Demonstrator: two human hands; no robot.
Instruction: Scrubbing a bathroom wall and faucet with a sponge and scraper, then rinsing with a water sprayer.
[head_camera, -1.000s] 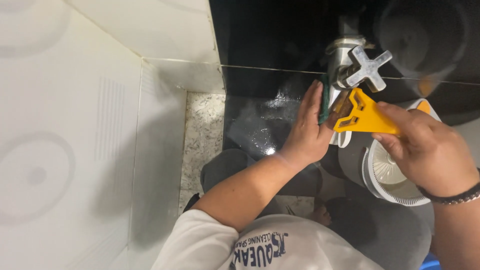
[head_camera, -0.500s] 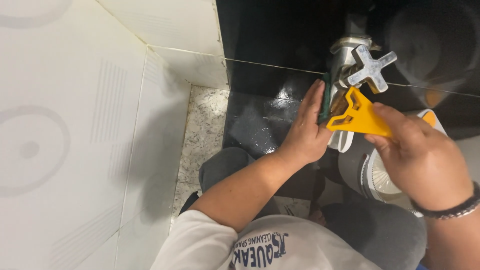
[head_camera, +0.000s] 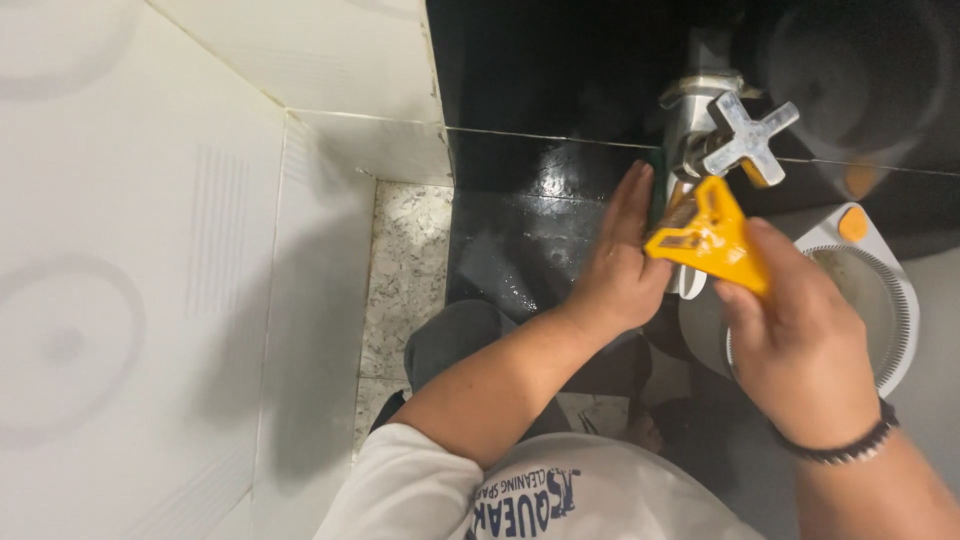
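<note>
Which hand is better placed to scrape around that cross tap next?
Probably the right hand: it holds the yellow scraper, blade end just below the cross-handled tap. The left hand lies flat against the dark tile.

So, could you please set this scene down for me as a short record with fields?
Setting: corner of white wall tiles and glossy black wall tiles
Left hand: flat against the black tile beside a green pad
Right hand: holds a yellow triangular plastic scraper, dark beaded bracelet on the wrist
Fixture: chrome tap with cross-shaped handle above the scraper
Below: round white ribbed container
</note>
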